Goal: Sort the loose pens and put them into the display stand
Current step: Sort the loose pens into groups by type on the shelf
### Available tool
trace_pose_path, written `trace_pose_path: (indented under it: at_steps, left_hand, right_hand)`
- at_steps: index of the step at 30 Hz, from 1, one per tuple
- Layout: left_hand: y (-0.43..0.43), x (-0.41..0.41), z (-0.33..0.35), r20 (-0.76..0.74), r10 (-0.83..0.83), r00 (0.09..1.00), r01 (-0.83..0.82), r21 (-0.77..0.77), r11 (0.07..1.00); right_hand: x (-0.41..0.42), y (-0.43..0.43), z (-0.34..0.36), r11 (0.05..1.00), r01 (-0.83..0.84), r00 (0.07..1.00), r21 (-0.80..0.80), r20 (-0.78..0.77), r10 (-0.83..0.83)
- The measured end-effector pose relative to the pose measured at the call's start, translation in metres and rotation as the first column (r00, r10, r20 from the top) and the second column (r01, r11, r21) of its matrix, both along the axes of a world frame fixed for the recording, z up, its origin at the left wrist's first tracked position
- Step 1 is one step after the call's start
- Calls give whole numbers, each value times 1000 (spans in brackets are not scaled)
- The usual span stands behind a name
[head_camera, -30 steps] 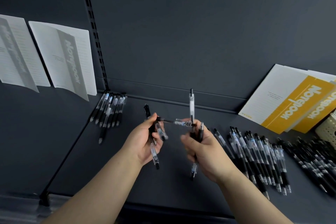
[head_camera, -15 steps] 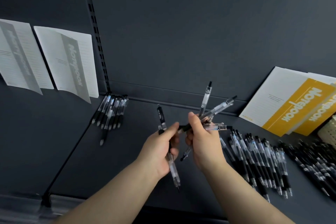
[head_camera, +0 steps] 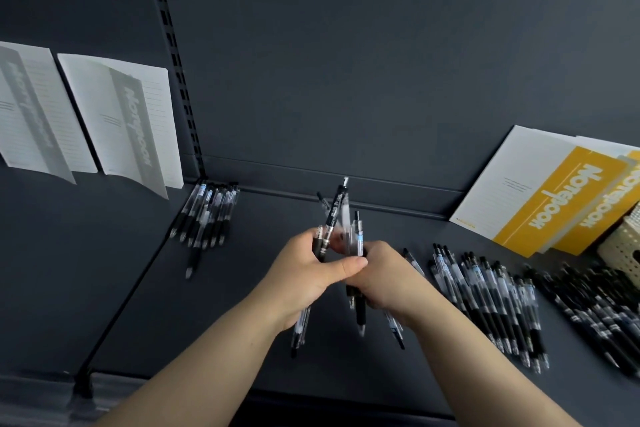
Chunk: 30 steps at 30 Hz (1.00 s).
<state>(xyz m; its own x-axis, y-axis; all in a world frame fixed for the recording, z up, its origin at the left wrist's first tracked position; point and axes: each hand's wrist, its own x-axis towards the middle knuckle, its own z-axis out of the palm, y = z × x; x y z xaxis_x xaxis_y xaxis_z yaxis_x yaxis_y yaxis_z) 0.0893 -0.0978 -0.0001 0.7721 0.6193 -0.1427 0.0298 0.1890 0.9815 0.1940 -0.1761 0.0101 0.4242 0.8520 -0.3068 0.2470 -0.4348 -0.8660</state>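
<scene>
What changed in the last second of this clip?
The left hand and right hand closed together, gathering the crossed, fanned pens into one near-upright bundle that both grip. The pen pile at left, the rows at right and the notebooks stayed put.

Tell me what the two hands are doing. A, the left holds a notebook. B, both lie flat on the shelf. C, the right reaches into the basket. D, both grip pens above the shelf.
D: the left hand and right hand meet in the middle, fingers curled round pens that stick out above and below them, over the shelf.
</scene>
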Motion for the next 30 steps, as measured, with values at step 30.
trace_pose_path:
  at_steps: [30]
  left_hand:
    - [2, 12, -20, -41, 90, 995, -98, -531, 842]
  right_hand:
    - [11, -21, -10, 819, 163, 809, 550, 401, -430]
